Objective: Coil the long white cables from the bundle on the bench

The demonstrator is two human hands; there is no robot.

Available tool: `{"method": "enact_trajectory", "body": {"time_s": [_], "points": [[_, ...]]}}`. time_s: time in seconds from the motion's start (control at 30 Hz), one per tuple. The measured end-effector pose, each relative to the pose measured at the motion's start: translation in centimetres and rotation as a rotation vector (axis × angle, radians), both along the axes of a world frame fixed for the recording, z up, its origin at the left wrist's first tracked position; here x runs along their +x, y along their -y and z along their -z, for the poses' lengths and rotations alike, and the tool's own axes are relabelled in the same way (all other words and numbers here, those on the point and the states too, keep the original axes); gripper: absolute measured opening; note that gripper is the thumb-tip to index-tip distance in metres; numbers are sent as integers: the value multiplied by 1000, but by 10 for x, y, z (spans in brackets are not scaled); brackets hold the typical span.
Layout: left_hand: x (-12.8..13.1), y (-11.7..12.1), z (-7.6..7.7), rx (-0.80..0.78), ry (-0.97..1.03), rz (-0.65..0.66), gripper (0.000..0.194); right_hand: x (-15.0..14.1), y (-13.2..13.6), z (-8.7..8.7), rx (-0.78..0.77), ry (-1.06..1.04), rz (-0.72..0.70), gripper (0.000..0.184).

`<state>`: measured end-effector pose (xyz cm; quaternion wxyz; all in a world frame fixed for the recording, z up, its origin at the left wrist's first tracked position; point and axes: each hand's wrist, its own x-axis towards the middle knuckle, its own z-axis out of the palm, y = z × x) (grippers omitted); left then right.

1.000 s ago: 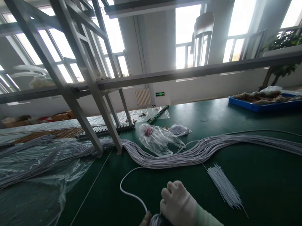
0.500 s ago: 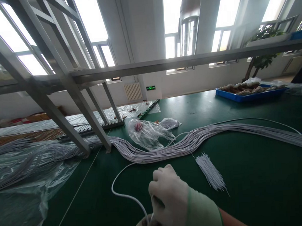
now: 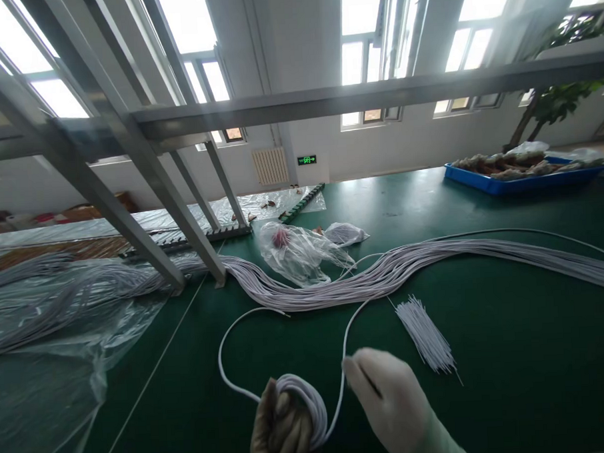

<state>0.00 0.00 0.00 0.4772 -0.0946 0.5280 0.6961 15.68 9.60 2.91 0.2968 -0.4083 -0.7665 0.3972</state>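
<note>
- The left hand [image 3: 281, 428] is closed around a small coil of white cord [image 3: 302, 400], several turns already wound on its fingers.
- The gloved right hand [image 3: 387, 400] pinches the cord's free run beside the coil.
- A long loop lies unwound on the green worktop [image 3: 512, 351].
- Beyond lie the cut pieces [image 3: 427, 334] and the thick bundle of cords [image 3: 384, 279].
</note>
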Motion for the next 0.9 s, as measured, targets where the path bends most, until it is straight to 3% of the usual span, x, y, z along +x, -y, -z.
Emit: {"method": "enact_trajectory", "body": {"time_s": [0.07, 0.13, 0.23, 0.3, 0.4, 0.5, 0.6, 0.77, 0.9], "points": [[3, -4, -2, -44, -74, 17, 63, 9, 22, 17, -347, 4, -104, 65], [8, -7, -4, -57, -87, 52, 63, 7, 36, 30, -589, -50, -151, 65], [13, -9, -1, -24, 11, 80, 53, -8, 44, 37, -705, -221, -64, 62], [15, -6, 5, -24, 54, 83, 52, -16, 44, 36, -585, -265, -4, 57], [14, 1, 12, -19, 101, 56, 48, -19, 44, 35, -179, -176, 31, 52], [13, 3, 9, -5, 149, 42, 23, -15, 43, 36, 59, -107, 65, 45], [12, 0, 0, 7, 155, 22, 6, -11, 44, 39, 146, -94, 96, 39], [16, -6, -15, 37, 215, -55, 20, -10, 45, 37, 280, -78, 136, 35], [27, -7, -26, 41, 309, -97, 12, -16, 45, 29, 27, -106, 107, 42]]}}
